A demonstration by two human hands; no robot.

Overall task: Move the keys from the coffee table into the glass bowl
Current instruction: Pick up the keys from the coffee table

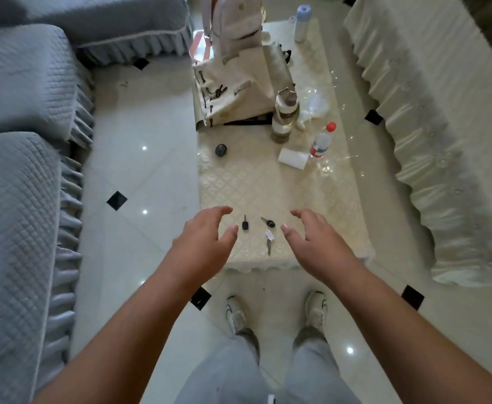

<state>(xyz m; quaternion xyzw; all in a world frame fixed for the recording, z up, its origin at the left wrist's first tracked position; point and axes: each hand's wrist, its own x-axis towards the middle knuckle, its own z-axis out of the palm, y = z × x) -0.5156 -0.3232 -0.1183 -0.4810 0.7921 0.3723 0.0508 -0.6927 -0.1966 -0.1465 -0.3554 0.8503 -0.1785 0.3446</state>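
Three keys lie near the front edge of the coffee table (268, 182): a black-headed key (245, 223) on the left, a second black-headed key (269, 222) to its right, and a silver key with a white tag (269, 239) nearer me. My left hand (206, 240) hovers just left of them, fingers spread and empty. My right hand (311, 237) hovers just right of them, also open and empty. A clear glass bowl (314, 104) stands farther back on the right side of the table, hard to make out.
On the table stand a cream bag (233, 94), a tall flask (285, 115), a red-capped bottle (323, 139), a white paper cup on its side (292, 158) and a dark oval object (220, 150). A grey sofa (20, 170) flanks the left, a cream-covered one (443, 126) the right.
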